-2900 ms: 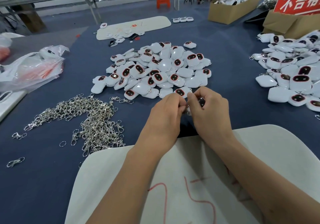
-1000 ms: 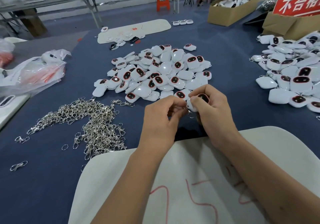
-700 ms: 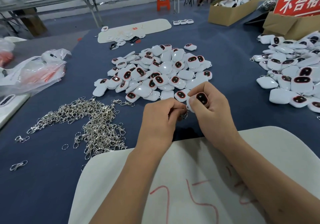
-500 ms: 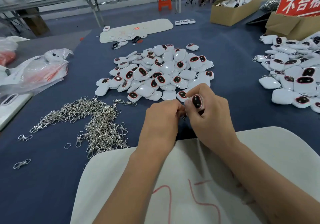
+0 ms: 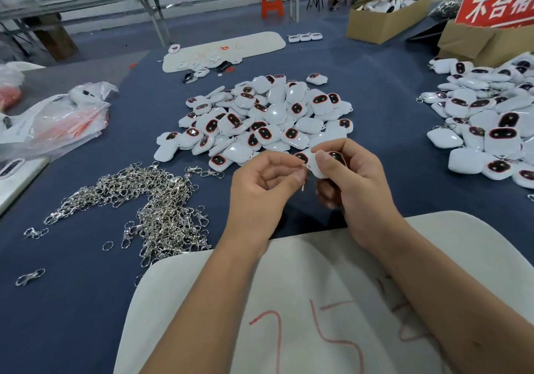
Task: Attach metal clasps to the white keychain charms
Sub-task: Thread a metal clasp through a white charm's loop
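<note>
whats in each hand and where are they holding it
Right hand grips a white charm by its body. Left hand pinches a metal clasp at its top end.

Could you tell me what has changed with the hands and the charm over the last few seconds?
The hands have drawn slightly apart: the left hand now pinches the metal clasp in plain view, beside the white charm. The right hand has turned the charm, so its dark face shows less. Neither let go. The pile of clasps and the central heap of charms lie as before.
</note>
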